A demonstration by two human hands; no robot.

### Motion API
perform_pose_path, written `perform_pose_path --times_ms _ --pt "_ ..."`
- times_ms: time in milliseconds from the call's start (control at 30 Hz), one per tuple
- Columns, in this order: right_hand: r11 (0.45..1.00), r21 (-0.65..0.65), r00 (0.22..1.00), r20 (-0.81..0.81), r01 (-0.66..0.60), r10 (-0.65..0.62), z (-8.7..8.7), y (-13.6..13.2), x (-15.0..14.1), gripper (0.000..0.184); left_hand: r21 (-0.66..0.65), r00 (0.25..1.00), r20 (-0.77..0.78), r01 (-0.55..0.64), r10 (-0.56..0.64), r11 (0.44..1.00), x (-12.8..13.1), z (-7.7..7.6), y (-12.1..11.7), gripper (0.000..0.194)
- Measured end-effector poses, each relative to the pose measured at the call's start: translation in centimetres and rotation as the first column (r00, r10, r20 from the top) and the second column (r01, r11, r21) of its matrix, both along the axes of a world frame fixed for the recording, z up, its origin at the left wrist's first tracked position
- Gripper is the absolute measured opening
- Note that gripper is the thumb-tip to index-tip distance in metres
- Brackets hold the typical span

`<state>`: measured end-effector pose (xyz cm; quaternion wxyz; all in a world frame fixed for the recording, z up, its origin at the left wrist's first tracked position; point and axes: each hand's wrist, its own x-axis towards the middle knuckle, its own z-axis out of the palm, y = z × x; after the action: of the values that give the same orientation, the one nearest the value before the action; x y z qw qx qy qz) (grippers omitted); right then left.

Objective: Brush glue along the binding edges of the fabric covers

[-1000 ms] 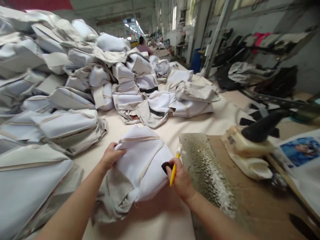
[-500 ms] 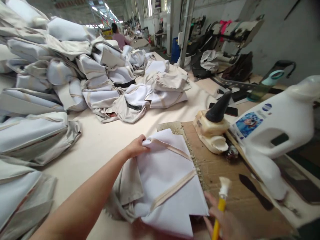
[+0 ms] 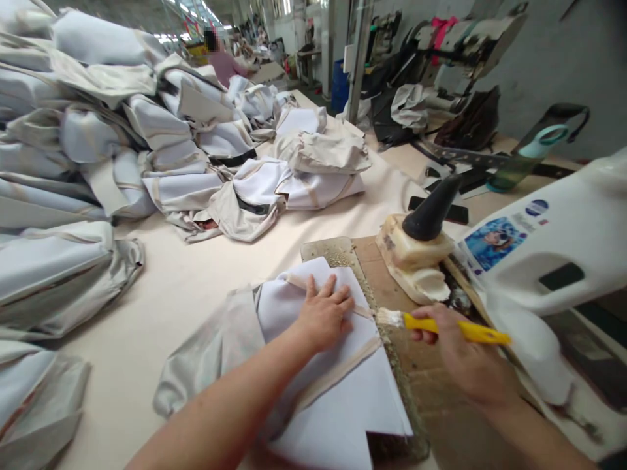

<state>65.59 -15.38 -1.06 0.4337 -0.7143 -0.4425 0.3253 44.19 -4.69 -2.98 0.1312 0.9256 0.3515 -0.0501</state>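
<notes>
My left hand (image 3: pixel 327 314) lies with fingers spread on a white fabric panel (image 3: pixel 350 391), which has beige strips and grey cloth (image 3: pixel 210 343) folded out at its left. In my right hand (image 3: pixel 460 356) is a yellow-handled paintbrush (image 3: pixel 455 328), gripped around the handle. Its pale bristles point left, right at the panel's right edge; whether they touch it I cannot tell. Under the panel's right side is a glue-crusted board (image 3: pixel 327 248), with brown cardboard (image 3: pixel 431 405) beside it.
Stacked white and grey sewn pieces (image 3: pixel 142 124) fill the table's left and back. At right stand a black cone-topped container (image 3: pixel 431 212), a big white plastic jug (image 3: pixel 533 261) and a green bottle (image 3: pixel 519 163). Farther back, a person in a pink top (image 3: pixel 224 65) is at the table.
My left hand has let go of the panel's upper left edge and now presses flat on it. The right hand has risen, turning the brush from upright to level at the panel's edge.
</notes>
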Motion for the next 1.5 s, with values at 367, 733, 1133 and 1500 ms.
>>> perform_pose_path --times_ms 367,733,1133,1500 --pt "0.996 0.04 0.994 -0.076 -0.08 0.083 -7.0 14.0 -3.8 0.02 -0.041 0.998 0.057 0.008 -0.006 0.999 0.0 0.2 0.6 0.047" --pt "0.968 -0.17 0.982 -0.054 -0.186 0.179 -4.3 10.2 -2.3 0.011 -0.066 0.994 0.107 -0.006 0.013 0.998 -0.2 -0.2 0.6 0.049" --pt "0.936 -0.211 0.959 -0.069 -0.283 0.275 -3.5 9.2 -2.3 0.014 -0.079 0.994 0.104 -0.011 0.019 0.997 -0.2 -0.4 0.7 0.05" --pt "0.95 -0.174 0.966 -0.02 -0.259 0.26 -3.7 6.5 -2.2 0.018 -0.03 0.998 0.07 -0.006 0.008 1.0 -0.1 -0.4 0.4 0.047"
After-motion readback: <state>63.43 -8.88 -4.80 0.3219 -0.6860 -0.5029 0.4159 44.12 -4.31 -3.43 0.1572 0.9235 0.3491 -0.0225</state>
